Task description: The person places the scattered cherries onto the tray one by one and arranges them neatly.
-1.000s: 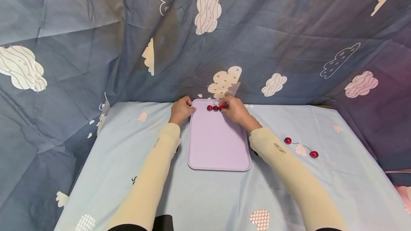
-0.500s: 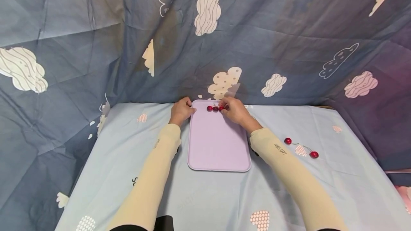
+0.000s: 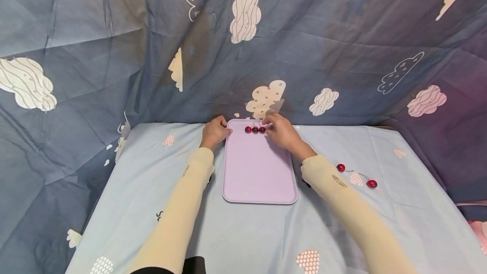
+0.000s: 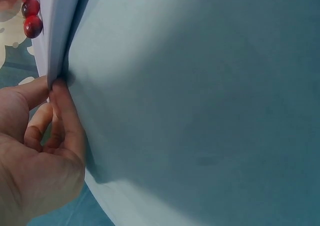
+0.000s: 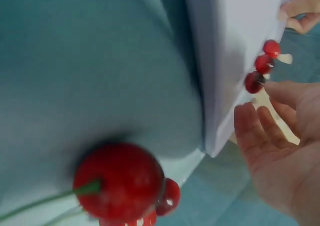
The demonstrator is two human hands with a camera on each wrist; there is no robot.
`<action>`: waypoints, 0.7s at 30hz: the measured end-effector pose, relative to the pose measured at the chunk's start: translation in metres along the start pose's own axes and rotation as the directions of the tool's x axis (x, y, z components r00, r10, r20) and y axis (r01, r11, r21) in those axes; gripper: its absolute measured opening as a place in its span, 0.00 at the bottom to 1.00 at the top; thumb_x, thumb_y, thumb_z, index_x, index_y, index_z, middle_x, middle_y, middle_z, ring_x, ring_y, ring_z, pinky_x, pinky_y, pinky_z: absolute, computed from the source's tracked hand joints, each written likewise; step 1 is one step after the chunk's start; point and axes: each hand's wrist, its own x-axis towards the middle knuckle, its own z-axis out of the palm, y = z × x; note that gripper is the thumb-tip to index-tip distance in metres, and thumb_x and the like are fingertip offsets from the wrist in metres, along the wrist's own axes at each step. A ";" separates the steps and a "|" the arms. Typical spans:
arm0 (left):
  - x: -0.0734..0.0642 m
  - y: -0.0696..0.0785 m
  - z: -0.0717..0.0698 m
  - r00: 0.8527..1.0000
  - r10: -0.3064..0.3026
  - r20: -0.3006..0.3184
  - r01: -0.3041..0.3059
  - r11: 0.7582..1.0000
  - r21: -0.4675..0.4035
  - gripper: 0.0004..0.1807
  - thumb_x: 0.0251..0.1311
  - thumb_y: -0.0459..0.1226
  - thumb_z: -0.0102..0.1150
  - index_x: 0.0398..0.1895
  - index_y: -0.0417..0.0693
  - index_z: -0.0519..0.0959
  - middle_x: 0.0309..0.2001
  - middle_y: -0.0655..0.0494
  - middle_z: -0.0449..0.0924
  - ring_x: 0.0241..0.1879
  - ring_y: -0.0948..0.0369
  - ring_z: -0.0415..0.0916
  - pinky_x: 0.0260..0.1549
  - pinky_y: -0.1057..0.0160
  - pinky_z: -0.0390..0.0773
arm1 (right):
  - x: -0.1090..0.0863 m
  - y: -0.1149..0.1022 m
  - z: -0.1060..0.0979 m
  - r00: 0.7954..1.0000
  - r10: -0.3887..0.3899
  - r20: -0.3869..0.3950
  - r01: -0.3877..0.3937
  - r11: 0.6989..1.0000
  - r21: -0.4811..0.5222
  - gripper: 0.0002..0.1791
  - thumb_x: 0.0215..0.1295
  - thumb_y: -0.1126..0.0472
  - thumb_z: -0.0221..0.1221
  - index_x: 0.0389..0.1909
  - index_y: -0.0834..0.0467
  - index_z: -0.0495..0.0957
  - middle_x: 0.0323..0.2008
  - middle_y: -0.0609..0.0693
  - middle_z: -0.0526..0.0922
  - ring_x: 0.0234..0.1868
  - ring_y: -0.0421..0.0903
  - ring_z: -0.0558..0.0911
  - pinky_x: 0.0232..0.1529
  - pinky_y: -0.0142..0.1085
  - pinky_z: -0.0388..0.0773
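A pale purple tray lies on the cloth-covered table. Three red cherries form a row along its far end: a left one, a middle one and a right one. At the tray's far left corner, my left hand grips the rim, its thumb above and a finger beneath, as the left wrist view shows. My right hand hovers beside the right cherry with thumb and fingers spread apart. In the right wrist view the thumb tip is close to the darkest cherry; contact cannot be told.
Right of the tray, two stemmed cherries lie on the cloth, a nearer one and a farther one. More cherries cluster behind a large close one in the right wrist view. A dark cloud-print curtain rises behind the table.
My right hand has let go of the right cherry and drawn slightly right, its fingers parting. That cherry now shows fully in the row. My left hand keeps its place on the tray.
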 end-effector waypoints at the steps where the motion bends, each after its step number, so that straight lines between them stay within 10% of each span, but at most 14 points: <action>1: 0.000 0.000 0.001 1.000 -0.001 0.002 0.001 1.000 -0.001 0.11 0.68 0.41 0.68 0.39 0.49 0.73 0.36 0.52 0.74 0.43 0.52 0.74 0.45 0.55 0.70 | -0.004 0.000 -0.003 1.000 -0.008 -0.016 0.008 1.000 0.005 0.17 0.69 0.69 0.62 0.58 0.60 0.80 0.58 0.58 0.81 0.57 0.57 0.85 0.61 0.53 0.80; 10: 0.005 0.001 0.002 1.000 0.016 0.004 -0.016 1.000 -0.001 0.12 0.67 0.41 0.69 0.37 0.49 0.73 0.35 0.52 0.74 0.42 0.52 0.74 0.44 0.56 0.70 | -0.066 0.001 -0.034 0.976 0.117 -0.182 -0.063 0.959 0.277 0.12 0.77 0.64 0.57 0.56 0.57 0.83 0.55 0.57 0.86 0.49 0.53 0.86 0.46 0.42 0.84; 18: 0.000 0.000 -0.002 1.000 0.010 0.006 -0.010 1.000 -0.009 0.11 0.68 0.40 0.68 0.40 0.48 0.74 0.35 0.51 0.74 0.41 0.52 0.74 0.43 0.57 0.70 | -0.130 0.017 -0.056 0.912 0.410 0.003 -0.316 0.698 0.642 0.19 0.78 0.64 0.56 0.66 0.63 0.76 0.49 0.40 0.86 0.25 0.38 0.83 0.33 0.34 0.85; 21: -0.001 -0.001 -0.002 1.000 0.022 0.002 -0.022 1.000 -0.009 0.11 0.68 0.40 0.68 0.40 0.47 0.74 0.36 0.51 0.75 0.41 0.51 0.74 0.43 0.56 0.70 | -0.153 0.027 -0.065 0.893 0.449 0.032 -0.347 0.642 0.684 0.18 0.79 0.63 0.56 0.65 0.60 0.76 0.46 0.32 0.86 0.20 0.38 0.80 0.31 0.33 0.85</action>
